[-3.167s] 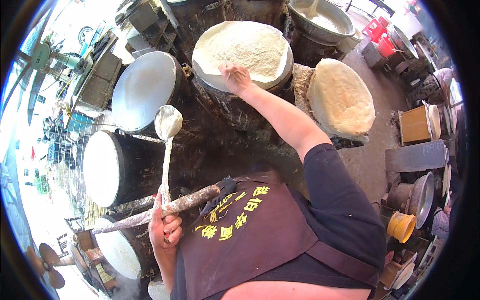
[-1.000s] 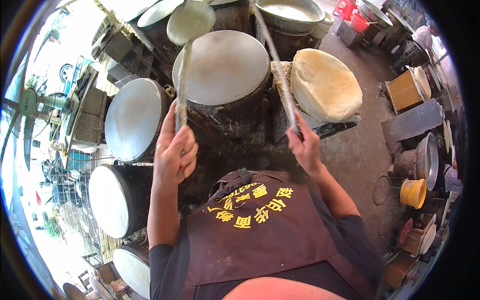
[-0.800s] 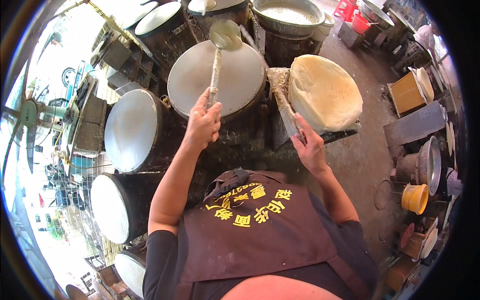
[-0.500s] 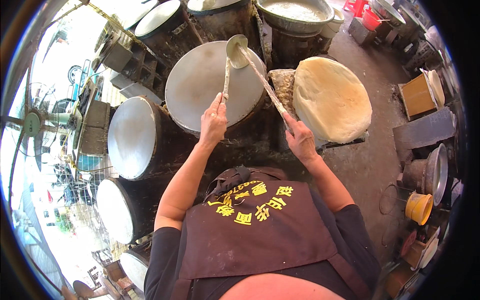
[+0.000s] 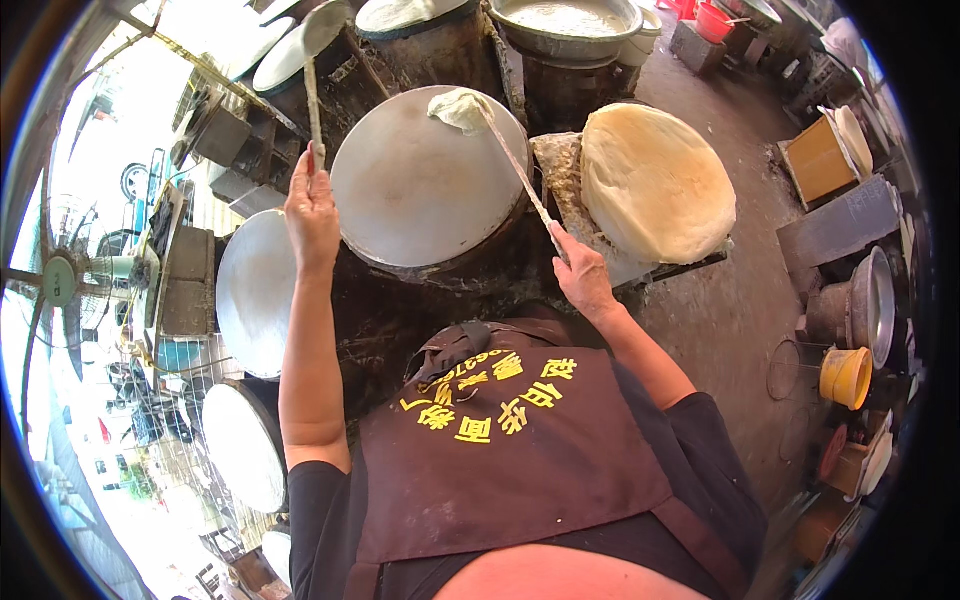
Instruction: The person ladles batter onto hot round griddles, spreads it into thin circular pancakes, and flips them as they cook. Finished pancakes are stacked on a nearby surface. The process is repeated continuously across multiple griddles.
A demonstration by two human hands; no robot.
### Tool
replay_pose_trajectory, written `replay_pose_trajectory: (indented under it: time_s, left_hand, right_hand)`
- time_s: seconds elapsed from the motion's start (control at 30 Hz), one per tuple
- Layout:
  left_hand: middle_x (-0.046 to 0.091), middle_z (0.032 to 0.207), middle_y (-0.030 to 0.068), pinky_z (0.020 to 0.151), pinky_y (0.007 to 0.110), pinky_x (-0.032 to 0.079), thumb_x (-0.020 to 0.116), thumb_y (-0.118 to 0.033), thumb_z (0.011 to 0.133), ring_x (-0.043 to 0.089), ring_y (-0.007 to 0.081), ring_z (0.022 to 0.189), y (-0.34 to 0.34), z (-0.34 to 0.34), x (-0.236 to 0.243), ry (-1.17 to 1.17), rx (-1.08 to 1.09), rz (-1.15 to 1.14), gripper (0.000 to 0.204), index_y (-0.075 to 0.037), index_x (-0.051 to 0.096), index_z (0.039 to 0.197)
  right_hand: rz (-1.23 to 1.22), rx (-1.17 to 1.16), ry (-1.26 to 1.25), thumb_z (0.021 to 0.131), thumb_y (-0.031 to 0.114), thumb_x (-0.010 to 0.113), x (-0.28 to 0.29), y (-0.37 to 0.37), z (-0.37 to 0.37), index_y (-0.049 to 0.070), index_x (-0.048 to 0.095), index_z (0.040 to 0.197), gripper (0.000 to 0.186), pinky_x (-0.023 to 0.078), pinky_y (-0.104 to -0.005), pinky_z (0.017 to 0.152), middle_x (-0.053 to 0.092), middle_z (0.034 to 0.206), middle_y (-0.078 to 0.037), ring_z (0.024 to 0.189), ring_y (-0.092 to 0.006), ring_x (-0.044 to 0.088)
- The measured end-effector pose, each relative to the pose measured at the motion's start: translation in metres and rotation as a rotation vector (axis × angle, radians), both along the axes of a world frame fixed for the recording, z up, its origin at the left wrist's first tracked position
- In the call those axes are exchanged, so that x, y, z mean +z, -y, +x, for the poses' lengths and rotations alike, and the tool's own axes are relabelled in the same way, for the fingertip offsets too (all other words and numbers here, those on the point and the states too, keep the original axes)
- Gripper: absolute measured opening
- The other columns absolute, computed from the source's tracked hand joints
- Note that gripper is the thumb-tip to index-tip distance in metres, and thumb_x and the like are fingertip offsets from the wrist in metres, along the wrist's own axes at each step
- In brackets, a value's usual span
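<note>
My left hand (image 5: 315, 222), raised to the left of the large round griddle (image 5: 430, 190), grips a long handle (image 5: 312, 95). A flat grey disc (image 5: 327, 27) shows at its far end. Closed round a second long, whitish stick (image 5: 520, 178) is my right hand (image 5: 584, 275), near the griddle's right edge. That stick ends in a pale, cloth-like lump (image 5: 460, 110) over the far part of the griddle. Beside my right hand lies a thick, pale round stack of thin flatbreads (image 5: 655, 180) on a crusted stand (image 5: 563, 170).
Further round griddles (image 5: 258, 290) on dark drums stand along the left and at the back. A metal basin (image 5: 570, 18) of whitish liquid is at the back. On the right are an orange bucket (image 5: 845, 378) and a metal pan (image 5: 880, 305). A fan (image 5: 60, 280) stands far left.
My left hand has swung left and forward, carrying the disc from the big griddle toward the back left. My right hand has shifted slightly; its stick's pale end now shows over the griddle.
</note>
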State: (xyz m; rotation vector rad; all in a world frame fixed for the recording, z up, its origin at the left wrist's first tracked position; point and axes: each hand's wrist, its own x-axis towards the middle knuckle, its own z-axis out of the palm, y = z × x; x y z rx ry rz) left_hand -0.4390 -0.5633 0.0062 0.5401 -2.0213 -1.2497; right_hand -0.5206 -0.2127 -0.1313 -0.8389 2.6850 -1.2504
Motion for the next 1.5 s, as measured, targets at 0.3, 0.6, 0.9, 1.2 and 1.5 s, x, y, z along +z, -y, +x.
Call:
replay_pose_trajectory:
  time_s: [0.3, 0.6, 0.9, 1.2, 1.5]
  left_hand:
    - [0.041, 0.064, -0.0025, 0.034, 0.017, 0.027, 0.048, -0.023, 0.100, 0.034, 0.0009, 0.041, -0.045, 0.111, 0.047, 0.012, -0.228, 0.558, 0.044, -0.006, 0.039, 0.139]
    - [0.036, 0.061, -0.0022, 0.030, 0.015, 0.027, 0.046, -0.022, 0.100, 0.030, 0.0005, 0.040, -0.048, 0.253, 0.035, -0.229, -0.280, 0.604, 0.050, 0.001, 0.030, 0.142]
    - [0.032, 0.065, -0.0002, 0.028, 0.015, 0.027, 0.038, -0.018, 0.103, 0.028, 0.0023, 0.039, -0.054, 0.319, 0.034, -0.636, -0.283, 0.893, 0.054, -0.006, 0.011, 0.148]
    - [0.038, 0.076, 0.0052, 0.030, 0.019, 0.034, 0.034, -0.023, 0.104, 0.035, 0.0060, 0.042, -0.067, 0.331, 0.042, -0.712, -0.348, 0.837, 0.055, -0.007, 0.007, 0.149]
    - [0.038, 0.073, 0.0049, 0.030, 0.019, 0.035, 0.037, -0.023, 0.103, 0.036, 0.0074, 0.043, -0.073, 0.335, 0.043, -0.690, -0.380, 0.821, 0.053, -0.008, 0.013, 0.148]
  right_hand:
    - [-0.253, -0.113, 0.140, 0.079, 0.010, 0.060, -0.007, 0.052, 0.003, 0.006, 0.052, 0.131, 0.053, 0.048, -0.0299, 0.069, 0.060, 0.079, -0.013, 0.069, -0.0155, 0.055]
    - [-0.222, -0.165, 0.144, 0.077, 0.007, 0.059, 0.011, 0.083, -0.022, 0.003, 0.055, 0.125, 0.048, 0.050, -0.0387, 0.088, 0.064, 0.109, -0.023, 0.100, -0.0356, 0.062]
    - [-0.091, 0.041, 0.024, 0.077, 0.008, 0.055, 0.019, 0.131, -0.030, 0.009, 0.056, 0.122, 0.046, 0.049, -0.0445, 0.086, 0.064, 0.104, -0.023, 0.097, -0.0390, 0.061]
    - [-0.037, 0.011, 0.013, 0.078, 0.007, 0.051, 0.005, 0.163, -0.034, 0.013, 0.058, 0.118, 0.041, 0.051, -0.0467, 0.082, 0.065, 0.095, -0.022, 0.092, -0.0408, 0.063]
    - [-0.001, 0.027, -0.017, 0.076, 0.006, 0.052, 0.007, 0.146, -0.079, 0.014, 0.060, 0.117, 0.042, 0.052, -0.0422, 0.082, 0.066, 0.102, -0.018, 0.094, -0.0360, 0.064]
